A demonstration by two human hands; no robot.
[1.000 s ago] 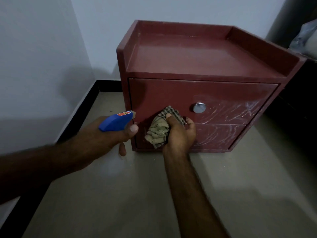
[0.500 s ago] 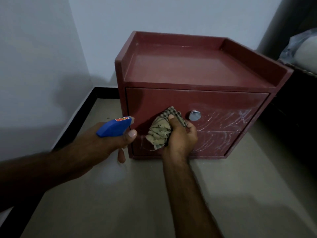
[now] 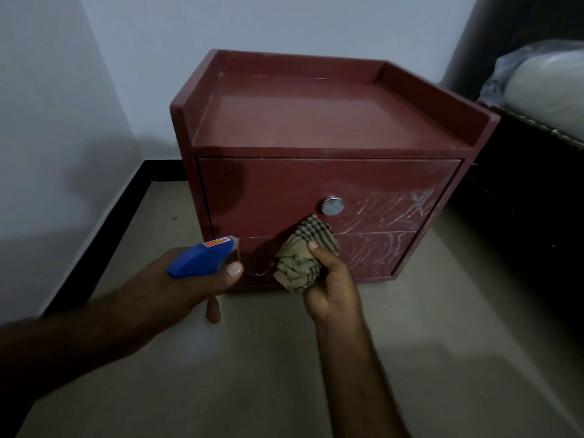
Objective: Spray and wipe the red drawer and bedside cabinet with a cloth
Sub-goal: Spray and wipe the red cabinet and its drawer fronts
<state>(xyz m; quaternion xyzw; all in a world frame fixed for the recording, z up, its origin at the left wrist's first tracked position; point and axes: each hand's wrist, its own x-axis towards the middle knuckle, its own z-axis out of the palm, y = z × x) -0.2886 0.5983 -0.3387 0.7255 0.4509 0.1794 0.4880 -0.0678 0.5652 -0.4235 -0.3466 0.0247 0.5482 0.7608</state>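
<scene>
A red bedside cabinet [image 3: 316, 121] stands on the floor in a corner, its top ringed by a raised rim. Its red drawer [image 3: 275, 191] is closed and carries a round silver knob [image 3: 332, 206]; white streaks cover the front's right part. My right hand [image 3: 331, 279] grips a bunched checked cloth [image 3: 303, 257] against the lower front, just below and left of the knob. My left hand [image 3: 177, 286] holds a blue spray bottle [image 3: 202, 256] by its head, nozzle facing the cabinet's lower left corner. The bottle's body is hidden by the hand.
Pale walls meet behind and to the left of the cabinet, with a black skirting [image 3: 104, 222] along the floor. A dark bed frame [image 3: 531, 197] with a plastic-wrapped mattress [image 3: 543, 86] stands close on the right. Beige floor [image 3: 252, 374] lies in front.
The view has pulled back and tilted up, so the cabinet looks farther off. My right hand has slid the cloth down from the drawer front onto the lower panel. My left hand keeps the sprayer steady.
</scene>
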